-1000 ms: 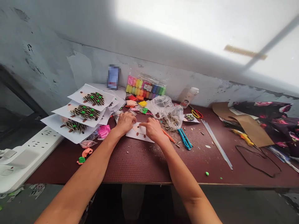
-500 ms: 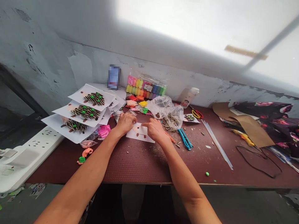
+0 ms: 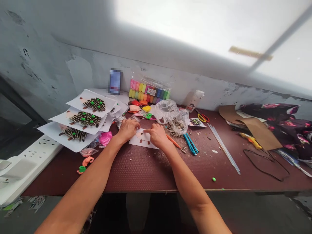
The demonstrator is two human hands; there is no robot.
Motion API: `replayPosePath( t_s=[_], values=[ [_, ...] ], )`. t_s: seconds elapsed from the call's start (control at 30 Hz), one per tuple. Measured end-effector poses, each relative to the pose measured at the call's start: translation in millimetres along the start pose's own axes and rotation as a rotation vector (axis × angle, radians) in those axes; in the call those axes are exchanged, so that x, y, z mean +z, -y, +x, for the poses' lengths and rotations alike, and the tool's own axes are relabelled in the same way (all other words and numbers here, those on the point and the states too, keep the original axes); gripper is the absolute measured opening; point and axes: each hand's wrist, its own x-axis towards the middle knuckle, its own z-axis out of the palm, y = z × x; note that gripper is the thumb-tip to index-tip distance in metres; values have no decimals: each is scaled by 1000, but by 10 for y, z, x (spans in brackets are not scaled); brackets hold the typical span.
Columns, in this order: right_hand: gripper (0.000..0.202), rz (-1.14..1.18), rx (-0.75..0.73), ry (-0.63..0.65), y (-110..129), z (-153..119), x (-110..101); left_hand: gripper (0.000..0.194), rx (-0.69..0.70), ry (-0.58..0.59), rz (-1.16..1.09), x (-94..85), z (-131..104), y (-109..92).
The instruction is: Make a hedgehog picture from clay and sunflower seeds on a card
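A small white sheet of paper [image 3: 146,144] lies on the table between my hands, with a pale face shape and several brown dabs on it. My left hand [image 3: 129,129] is closed over its upper left edge, fingers bent. From the other side, my right hand [image 3: 158,134] reaches onto the paper with the index finger stretched out and the other fingers curled. That fingertip touches the paper near a dark spot; nothing shows in this hand. To its right lie an orange pen-like stick [image 3: 173,141] and a blue utility knife [image 3: 191,143].
Finished-looking seed hedgehog pictures [image 3: 85,118] are stacked at left, by a white power strip [image 3: 40,151]. Behind are coloured clay packs [image 3: 149,92], a plastic bag of striped seeds [image 3: 179,122] and a white bottle [image 3: 195,100]. Scissors [image 3: 202,117], glue sticks [image 3: 224,148] and a glue gun [image 3: 251,140] lie right.
The whole view has shifted slightly. Both hands stay at the paper in nearly the same pose, the right index finger still touching it.
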Motion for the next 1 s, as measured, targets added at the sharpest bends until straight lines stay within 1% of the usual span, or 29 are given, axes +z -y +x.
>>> replayPosePath(
  t_s=[0.07,0.13,0.33,0.4,0.5,0.67,0.77,0.87,0.93,1.0],
  values=[
    [50,12,29,-34,-15,10,8,31,-2,-3,-1,9,-4,4],
    [49,18,95,-78,-64,18,13,32,-1,-12,-1,22,-6,9],
    [45,-2,313,-231,-353,47,70,33,-12,-19,-23,50,12,47],
    [41,25,339,-234,-429,69,102,30,-28,-24,-31,53,23,68],
    [32,102,293,-249,-465,118,144,28,-40,-39,-35,54,34,95],
    [24,169,205,-236,-415,215,190,28,-32,-37,-44,37,33,97],
    [23,161,191,-232,-402,247,192,29,-25,-38,-32,18,24,71],
    [27,178,199,-275,-398,253,153,30,-10,-54,-29,5,16,42],
    [29,230,201,-293,-388,254,112,30,3,-59,-23,2,13,29],
    [28,305,149,-278,-367,260,79,29,16,-51,-18,5,11,22]
  ],
)
